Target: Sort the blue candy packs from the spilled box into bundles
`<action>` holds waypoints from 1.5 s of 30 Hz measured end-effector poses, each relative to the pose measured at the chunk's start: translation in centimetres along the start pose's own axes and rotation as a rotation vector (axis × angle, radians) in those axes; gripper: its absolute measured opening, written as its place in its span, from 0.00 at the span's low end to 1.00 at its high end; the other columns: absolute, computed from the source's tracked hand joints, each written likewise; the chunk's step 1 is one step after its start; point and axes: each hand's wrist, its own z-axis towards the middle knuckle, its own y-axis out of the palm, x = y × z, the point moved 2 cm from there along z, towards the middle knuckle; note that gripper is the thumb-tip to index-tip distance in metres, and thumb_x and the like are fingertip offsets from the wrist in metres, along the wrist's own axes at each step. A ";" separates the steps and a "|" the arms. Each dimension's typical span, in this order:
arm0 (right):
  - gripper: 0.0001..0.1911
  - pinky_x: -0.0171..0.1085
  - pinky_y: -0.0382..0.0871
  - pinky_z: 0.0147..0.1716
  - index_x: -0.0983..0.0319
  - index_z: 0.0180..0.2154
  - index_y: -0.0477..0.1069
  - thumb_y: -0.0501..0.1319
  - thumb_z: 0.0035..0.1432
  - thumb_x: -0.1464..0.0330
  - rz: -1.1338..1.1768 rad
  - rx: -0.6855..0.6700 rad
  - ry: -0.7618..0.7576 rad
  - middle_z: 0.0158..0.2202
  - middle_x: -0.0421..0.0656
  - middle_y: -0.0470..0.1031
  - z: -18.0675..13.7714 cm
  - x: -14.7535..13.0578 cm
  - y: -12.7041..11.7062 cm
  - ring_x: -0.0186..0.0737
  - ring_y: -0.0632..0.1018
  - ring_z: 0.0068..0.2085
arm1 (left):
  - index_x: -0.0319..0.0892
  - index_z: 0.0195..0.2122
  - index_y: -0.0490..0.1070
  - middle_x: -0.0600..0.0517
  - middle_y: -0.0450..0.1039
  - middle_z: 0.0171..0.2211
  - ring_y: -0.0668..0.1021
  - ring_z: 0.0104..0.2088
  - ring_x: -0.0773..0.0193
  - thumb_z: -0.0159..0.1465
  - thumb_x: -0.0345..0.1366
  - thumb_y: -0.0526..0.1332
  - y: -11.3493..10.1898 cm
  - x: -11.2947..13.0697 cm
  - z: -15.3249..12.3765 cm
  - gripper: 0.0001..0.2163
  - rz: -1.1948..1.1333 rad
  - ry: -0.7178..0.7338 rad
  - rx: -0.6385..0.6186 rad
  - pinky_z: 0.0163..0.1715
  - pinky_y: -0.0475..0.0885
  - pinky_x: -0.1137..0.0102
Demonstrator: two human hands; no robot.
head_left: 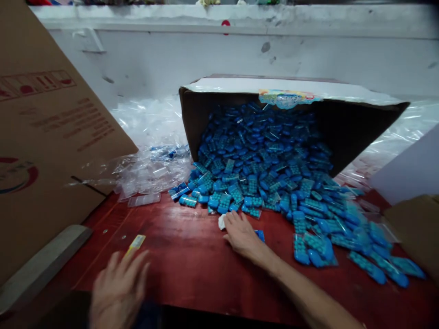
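Note:
My right hand [244,235] is low over the red tabletop, fingers bent, with a small white crumpled piece [222,222] between its thumb and index finger. A blue packet [259,236] shows partly from behind that wrist. Just beyond the right fingertips begins a heap of small blue packets in clear wrap [254,183], spilling from a cardboard box [356,151] that lies on its side. At the table's near left, my left hand [118,290] is open and slightly blurred, fingers spread and nothing visible in them. A yellow strip with a pale label [136,243] lies just past its fingertips.
A large cardboard carton [51,114] leans at the left, with a grey bar [48,265] at its foot. Clear plastic bags [147,169] are piled between carton and box. Another cardboard piece [414,224] stands at the right edge. A white wall [154,64] rises behind.

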 end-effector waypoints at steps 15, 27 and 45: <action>0.16 0.41 0.62 0.47 0.61 0.48 0.63 0.49 0.57 0.69 0.346 0.280 0.266 0.46 0.47 0.68 -9.3 6.9 -4.5 0.41 0.68 0.47 | 0.40 0.56 0.52 0.41 0.46 0.60 0.54 0.57 0.47 0.57 0.49 0.48 14.0 15.6 7.2 0.28 0.043 0.404 -0.281 0.51 0.51 0.50; 0.12 0.41 0.57 0.39 0.55 0.42 0.67 0.51 0.57 0.70 -0.127 0.259 0.283 0.40 0.46 0.70 -6.6 3.7 0.3 0.43 0.66 0.41 | 0.40 0.55 0.56 0.41 0.55 0.56 0.57 0.56 0.48 0.58 0.46 0.48 12.7 19.7 1.5 0.25 0.030 0.530 -0.297 0.50 0.53 0.51; 0.10 0.37 0.57 0.38 0.57 0.40 0.67 0.52 0.56 0.70 -0.155 0.224 0.398 0.41 0.44 0.67 -3.5 7.6 -3.3 0.41 0.66 0.42 | 0.42 0.51 0.61 0.40 0.60 0.53 0.59 0.54 0.49 0.59 0.40 0.50 12.9 20.4 2.1 0.20 -0.113 0.371 -0.184 0.49 0.56 0.51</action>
